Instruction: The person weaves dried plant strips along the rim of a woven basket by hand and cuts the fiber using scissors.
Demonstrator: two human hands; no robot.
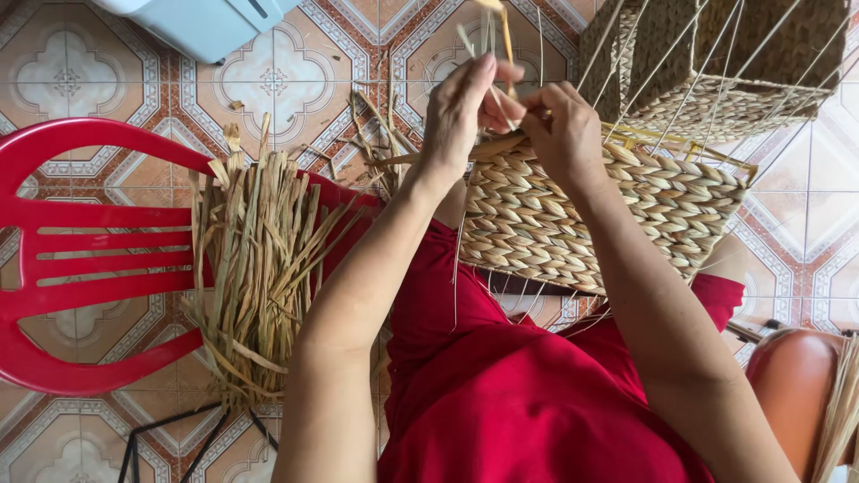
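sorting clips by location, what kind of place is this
Probably a home or small workshop floor used for basket weaving. Patterned floor tiles, a red plastic chair heaped with dried straw, and a half-woven basket under the left hand and right hand.

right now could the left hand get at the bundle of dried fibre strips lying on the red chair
Probably yes. The left hand is busy pinching strands at the woven basket, but the fibre bundle lies uncovered on the red chair on that side.
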